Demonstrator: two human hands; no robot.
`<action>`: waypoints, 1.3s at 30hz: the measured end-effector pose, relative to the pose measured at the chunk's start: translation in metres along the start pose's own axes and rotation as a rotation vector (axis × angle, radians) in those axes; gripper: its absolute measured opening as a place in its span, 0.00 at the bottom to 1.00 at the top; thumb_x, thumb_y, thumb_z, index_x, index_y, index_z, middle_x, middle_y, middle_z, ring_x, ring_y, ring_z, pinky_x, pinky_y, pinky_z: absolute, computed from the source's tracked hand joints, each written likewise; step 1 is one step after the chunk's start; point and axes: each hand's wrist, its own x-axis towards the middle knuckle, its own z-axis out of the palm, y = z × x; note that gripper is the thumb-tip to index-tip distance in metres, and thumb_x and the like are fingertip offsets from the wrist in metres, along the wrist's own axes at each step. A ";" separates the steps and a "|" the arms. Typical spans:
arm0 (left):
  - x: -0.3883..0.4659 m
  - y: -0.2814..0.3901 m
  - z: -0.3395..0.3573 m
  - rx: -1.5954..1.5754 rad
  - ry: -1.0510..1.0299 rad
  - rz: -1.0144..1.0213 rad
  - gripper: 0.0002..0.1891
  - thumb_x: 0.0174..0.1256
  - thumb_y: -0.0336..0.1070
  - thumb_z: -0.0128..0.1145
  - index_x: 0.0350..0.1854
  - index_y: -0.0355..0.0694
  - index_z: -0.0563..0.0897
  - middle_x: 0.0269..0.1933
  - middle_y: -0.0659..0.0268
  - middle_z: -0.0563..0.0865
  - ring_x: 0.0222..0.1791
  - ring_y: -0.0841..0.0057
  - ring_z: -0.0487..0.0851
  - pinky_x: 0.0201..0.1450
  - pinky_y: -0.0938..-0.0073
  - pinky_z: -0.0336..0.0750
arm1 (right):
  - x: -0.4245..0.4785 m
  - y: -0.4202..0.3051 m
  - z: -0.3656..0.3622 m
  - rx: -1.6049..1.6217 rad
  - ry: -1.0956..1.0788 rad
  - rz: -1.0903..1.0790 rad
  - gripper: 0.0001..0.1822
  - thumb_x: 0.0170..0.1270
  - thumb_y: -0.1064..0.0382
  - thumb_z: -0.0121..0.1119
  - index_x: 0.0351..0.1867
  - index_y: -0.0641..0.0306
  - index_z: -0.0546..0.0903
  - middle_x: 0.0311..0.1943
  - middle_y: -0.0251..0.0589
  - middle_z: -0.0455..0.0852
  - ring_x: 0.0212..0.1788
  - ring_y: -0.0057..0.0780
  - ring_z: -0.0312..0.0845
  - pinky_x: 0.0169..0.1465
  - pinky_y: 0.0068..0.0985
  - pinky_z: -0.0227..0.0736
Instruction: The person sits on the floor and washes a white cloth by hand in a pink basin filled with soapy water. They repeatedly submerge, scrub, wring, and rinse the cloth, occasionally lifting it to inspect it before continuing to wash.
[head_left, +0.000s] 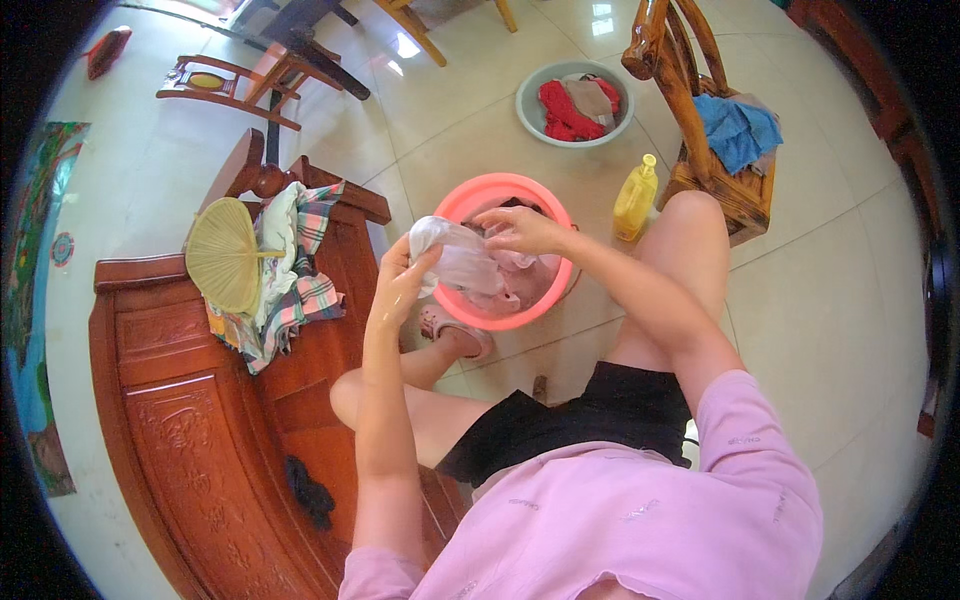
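A wet white cloth (461, 255) is stretched over the left side of a pink plastic bucket (501, 187). My left hand (401, 281) grips its upper left end between thumb and fingers, just outside the rim. Above the bucket, my right hand (521, 229) has its fingers spread and slightly curled beside the cloth; whether the fingertips touch it cannot be told. Inside the bucket lie more wet fabrics, light pink and dark, partly hidden by the cloth and my right hand.
A yellow bottle (634, 201) stands right of the bucket. Behind is a grey-green basin (526, 112) holding red and beige cloths. A wooden chair (739, 196) bears a blue cloth (736, 131). At left, a carved wooden bench (172, 337) holds a palm-leaf fan (225, 255) and plaid fabric (315, 296).
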 end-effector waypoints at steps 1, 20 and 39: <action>0.000 0.003 0.003 0.060 -0.045 -0.006 0.11 0.58 0.31 0.55 0.43 0.36 0.78 0.35 0.71 0.80 0.34 0.87 0.75 0.37 0.86 0.69 | 0.002 0.000 -0.003 0.014 -0.087 0.022 0.09 0.52 0.68 0.53 0.34 0.69 0.78 0.29 0.40 0.80 0.33 0.26 0.75 0.39 0.23 0.70; 0.020 -0.048 -0.020 0.465 0.024 -0.202 0.11 0.52 0.32 0.59 0.37 0.33 0.79 0.30 0.70 0.80 0.29 0.84 0.75 0.34 0.81 0.69 | 0.010 -0.035 -0.045 0.620 -0.035 0.386 0.04 0.56 0.64 0.51 0.30 0.60 0.75 0.24 0.25 0.73 0.27 0.13 0.66 0.32 0.15 0.63; 0.020 -0.007 0.019 0.089 0.116 -0.028 0.09 0.54 0.35 0.59 0.32 0.35 0.79 0.28 0.70 0.79 0.29 0.84 0.75 0.34 0.83 0.69 | 0.008 -0.018 -0.032 0.180 -0.153 0.086 0.08 0.52 0.65 0.55 0.32 0.66 0.76 0.28 0.33 0.78 0.32 0.20 0.71 0.38 0.22 0.67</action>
